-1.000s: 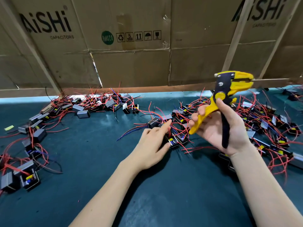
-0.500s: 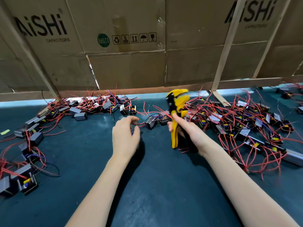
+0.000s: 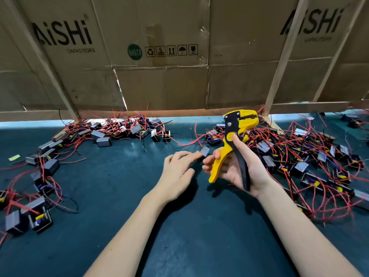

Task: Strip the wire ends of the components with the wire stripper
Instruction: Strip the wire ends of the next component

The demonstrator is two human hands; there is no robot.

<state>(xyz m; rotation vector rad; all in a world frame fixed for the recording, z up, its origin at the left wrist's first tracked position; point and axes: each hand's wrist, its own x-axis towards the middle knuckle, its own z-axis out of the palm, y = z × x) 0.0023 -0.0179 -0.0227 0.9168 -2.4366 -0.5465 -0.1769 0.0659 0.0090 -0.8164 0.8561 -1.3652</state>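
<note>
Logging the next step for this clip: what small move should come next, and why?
Probably bring one red wire end of the component at the left hand fingertips up into the wire stripper head. The right hand holds the stripper upright, and nothing shows in its head.

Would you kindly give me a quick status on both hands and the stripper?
Right hand grips wire stripper, head up. Left hand fingers touch a small component, grip unclear. No wire in stripper yet.

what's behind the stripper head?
Behind the wire stripper head: the cardboard wall's bottom edge, a wooden post, red-wired components. What's directly behind it is covered.
</note>
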